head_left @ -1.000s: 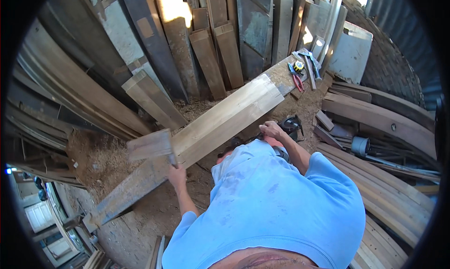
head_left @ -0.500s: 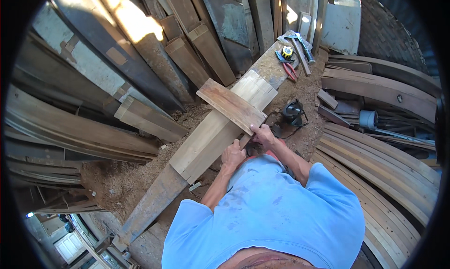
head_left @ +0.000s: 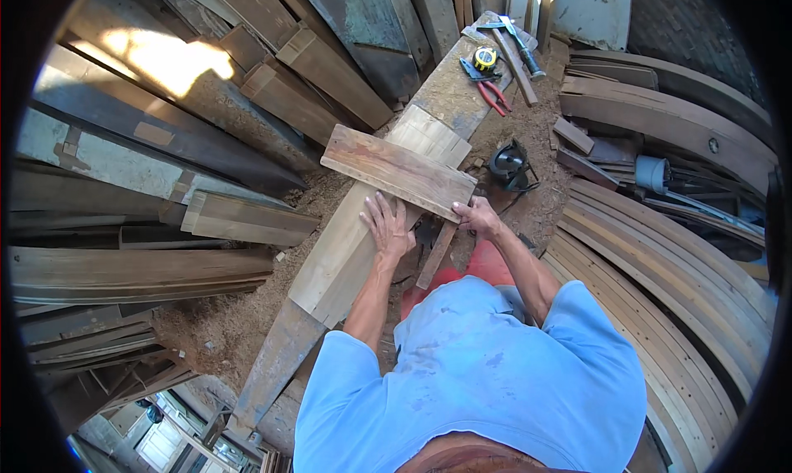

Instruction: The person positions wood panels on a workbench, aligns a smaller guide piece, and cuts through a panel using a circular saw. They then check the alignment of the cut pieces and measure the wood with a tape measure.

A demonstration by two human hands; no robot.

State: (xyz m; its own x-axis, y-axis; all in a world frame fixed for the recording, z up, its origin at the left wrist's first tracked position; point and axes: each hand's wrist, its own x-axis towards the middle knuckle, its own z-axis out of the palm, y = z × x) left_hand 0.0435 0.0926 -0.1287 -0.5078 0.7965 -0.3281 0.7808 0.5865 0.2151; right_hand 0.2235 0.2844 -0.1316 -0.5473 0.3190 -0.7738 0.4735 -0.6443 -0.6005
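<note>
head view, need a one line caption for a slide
Left hand spread over a pale beam, right hand gripping the end of a board lying across it.

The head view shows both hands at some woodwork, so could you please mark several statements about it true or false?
1. The brown rectangular wooden board crosses over the pale long wooden beam. True.
2. The right hand is clear of the board. False: the right hand grips the board's right end.
3. The left hand is open, fingers spread, over the beam. True.
4. The yellow-and-black rounded tape measure lies on the board. False: the tape measure is beside the red-handled metal pliers.
5. The person wears a light-blue cloth shirt. True.
</note>
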